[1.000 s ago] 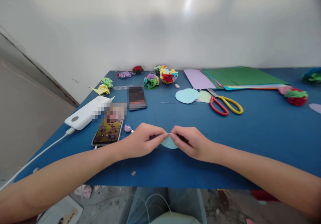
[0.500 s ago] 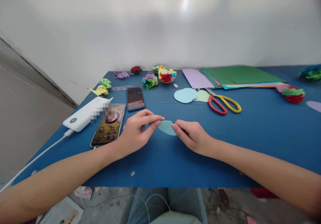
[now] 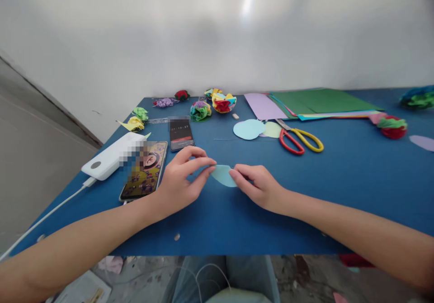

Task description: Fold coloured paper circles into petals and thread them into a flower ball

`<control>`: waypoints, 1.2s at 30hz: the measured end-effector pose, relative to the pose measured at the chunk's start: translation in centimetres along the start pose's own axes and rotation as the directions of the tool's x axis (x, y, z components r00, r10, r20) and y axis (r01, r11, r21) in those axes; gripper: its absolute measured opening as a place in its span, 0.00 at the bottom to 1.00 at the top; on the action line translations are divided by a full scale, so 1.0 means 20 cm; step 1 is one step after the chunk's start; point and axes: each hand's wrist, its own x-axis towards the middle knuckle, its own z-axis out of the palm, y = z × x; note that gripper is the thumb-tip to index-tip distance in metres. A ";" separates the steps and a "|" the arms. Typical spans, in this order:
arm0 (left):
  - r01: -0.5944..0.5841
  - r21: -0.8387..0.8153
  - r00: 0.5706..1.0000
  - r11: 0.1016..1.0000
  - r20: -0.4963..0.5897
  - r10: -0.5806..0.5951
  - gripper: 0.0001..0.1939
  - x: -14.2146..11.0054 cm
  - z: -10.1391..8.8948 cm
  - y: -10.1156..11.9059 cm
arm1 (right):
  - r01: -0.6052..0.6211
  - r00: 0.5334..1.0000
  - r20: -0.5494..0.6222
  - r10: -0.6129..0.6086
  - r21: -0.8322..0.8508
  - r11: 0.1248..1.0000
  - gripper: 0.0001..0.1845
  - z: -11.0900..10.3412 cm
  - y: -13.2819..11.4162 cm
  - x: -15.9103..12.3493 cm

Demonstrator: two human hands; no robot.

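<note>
A light blue paper piece (image 3: 224,176), with a straight upper edge and a curved lower one, is held up over the blue table between both hands. My left hand (image 3: 186,174) pinches its left end between thumb and fingers. On the opposite end, my right hand (image 3: 256,183) grips the paper with thumb and bent forefinger. Light blue round paper cut-outs (image 3: 248,129) lie beyond my hands, overlapping a pale green cut-out (image 3: 272,130). Beside them rest scissors (image 3: 301,141) with one red and one yellow handle loop.
A patterned-screen phone (image 3: 145,172), a white power bank (image 3: 113,156) with a cable, and a dark phone (image 3: 181,133) lie on the left. Crumpled paper flowers (image 3: 224,103) sit along the back. Coloured sheets (image 3: 322,101) are stacked at the back right, near a red-green flower (image 3: 391,126).
My hands have moved apart and slightly away from me, and more of the blue paper shows between them. My left forefinger has shifted along its edge. The view has drifted slightly.
</note>
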 end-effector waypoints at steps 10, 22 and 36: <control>0.327 -0.198 0.918 0.924 0.299 -0.260 0.10 0.01 0.00 0.03 | 0.019 0.997 0.069 -0.025 0.096 0.995 0.17 -0.01 -0.02 -0.02; 0.286 -0.182 0.917 0.941 0.338 -0.214 0.11 0.01 0.00 0.03 | 0.438 0.887 -0.066 -0.458 -0.197 0.877 0.11 -0.04 0.06 0.00; 0.126 -0.159 0.928 0.979 0.368 -0.060 0.09 -0.02 0.00 0.06 | 0.030 0.990 -0.142 -0.004 0.183 0.983 0.11 0.00 -0.03 -0.01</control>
